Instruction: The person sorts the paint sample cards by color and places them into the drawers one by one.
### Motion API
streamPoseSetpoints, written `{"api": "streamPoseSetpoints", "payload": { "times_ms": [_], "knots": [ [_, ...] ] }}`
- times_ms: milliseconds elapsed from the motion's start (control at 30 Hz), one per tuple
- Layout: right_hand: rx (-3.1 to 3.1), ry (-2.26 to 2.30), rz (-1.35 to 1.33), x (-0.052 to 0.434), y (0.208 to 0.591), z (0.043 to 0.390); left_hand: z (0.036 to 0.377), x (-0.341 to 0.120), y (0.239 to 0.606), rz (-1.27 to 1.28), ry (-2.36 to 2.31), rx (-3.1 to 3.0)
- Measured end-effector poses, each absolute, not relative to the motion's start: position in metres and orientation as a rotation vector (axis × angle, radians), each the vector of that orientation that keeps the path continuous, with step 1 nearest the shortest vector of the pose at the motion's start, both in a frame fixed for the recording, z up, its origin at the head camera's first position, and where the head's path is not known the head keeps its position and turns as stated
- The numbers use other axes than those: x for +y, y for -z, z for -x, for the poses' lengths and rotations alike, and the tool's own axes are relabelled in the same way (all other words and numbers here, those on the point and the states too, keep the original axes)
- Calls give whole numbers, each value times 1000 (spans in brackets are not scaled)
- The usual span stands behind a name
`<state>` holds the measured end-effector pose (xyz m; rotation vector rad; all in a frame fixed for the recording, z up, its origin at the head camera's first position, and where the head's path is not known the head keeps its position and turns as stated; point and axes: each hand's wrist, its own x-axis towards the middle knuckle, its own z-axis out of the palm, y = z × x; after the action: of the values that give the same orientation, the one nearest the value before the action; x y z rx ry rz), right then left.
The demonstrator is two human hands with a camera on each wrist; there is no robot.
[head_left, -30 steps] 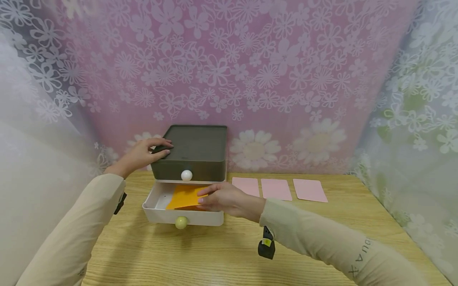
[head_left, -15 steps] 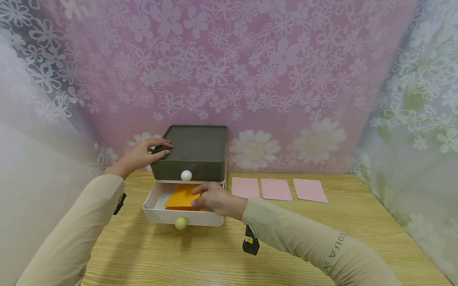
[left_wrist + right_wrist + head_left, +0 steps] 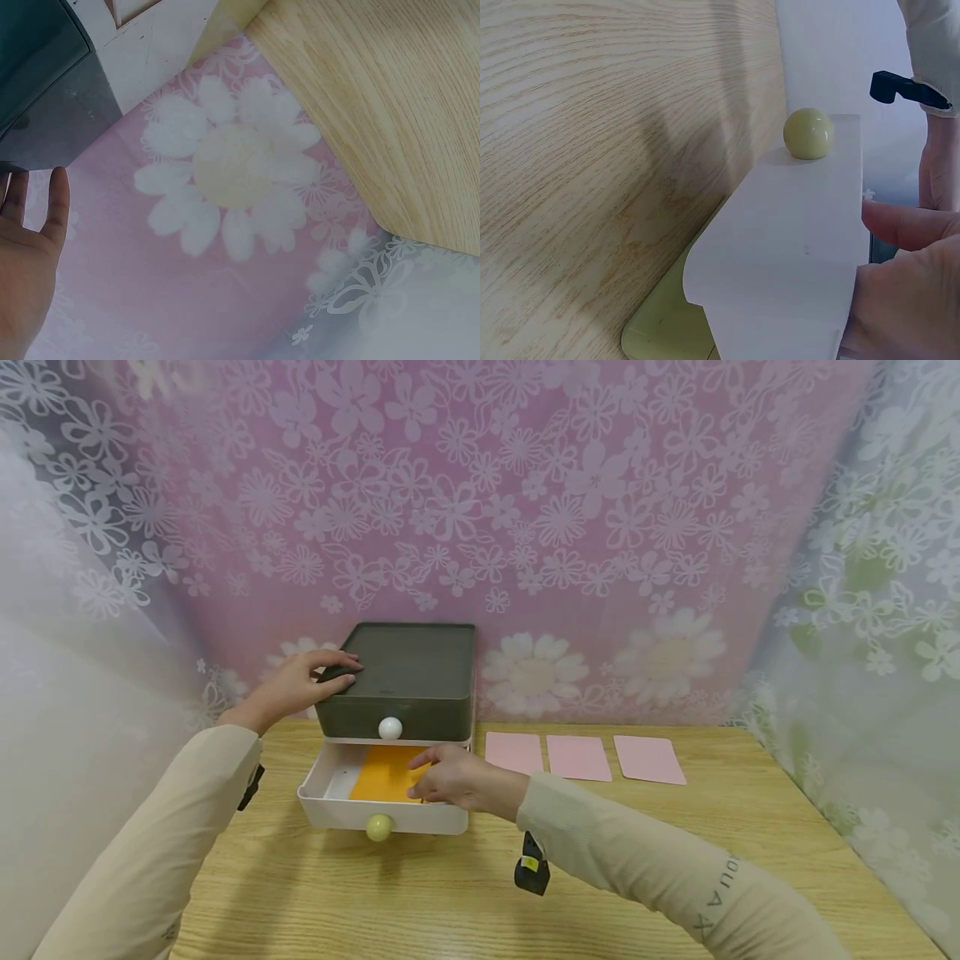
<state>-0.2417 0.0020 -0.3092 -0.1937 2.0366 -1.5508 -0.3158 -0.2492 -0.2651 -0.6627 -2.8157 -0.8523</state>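
A small drawer box with a dark green top (image 3: 420, 660) stands against the back wall. Its lower white drawer (image 3: 330, 812), with a yellow-green knob (image 3: 378, 827), is pulled out. In the drawer lies an orange card (image 3: 382, 777), its right part hidden by my right hand (image 3: 461, 779). That hand reaches over the drawer's right side, thumb and index finger apart above the card. My left hand (image 3: 300, 683) rests on the left edge of the box top; the left wrist view shows its fingertips (image 3: 58, 180) against the box's edge.
Three pink cards (image 3: 579, 757) lie in a row on the wooden table (image 3: 450, 902) right of the box. The upper green drawer, with a white knob (image 3: 390, 728), is closed. Floral cloth (image 3: 525, 527) hangs behind and at both sides.
My right hand moved left with the orange card, then let it go; the card, tilted up before, now lies flat in the drawer. My left hand has stayed in place.
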Motion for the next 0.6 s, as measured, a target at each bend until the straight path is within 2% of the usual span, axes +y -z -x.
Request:
{"api": "streamPoseSetpoints", "payload": {
  "times_ms": [333,600],
  "knots": [
    [2086,1640,218,10,302,233,316,-250,266,664,865,-2810],
    [1725,1919,343,12,305,209,317,-251,267,670,881,-2797]
  ]
}}
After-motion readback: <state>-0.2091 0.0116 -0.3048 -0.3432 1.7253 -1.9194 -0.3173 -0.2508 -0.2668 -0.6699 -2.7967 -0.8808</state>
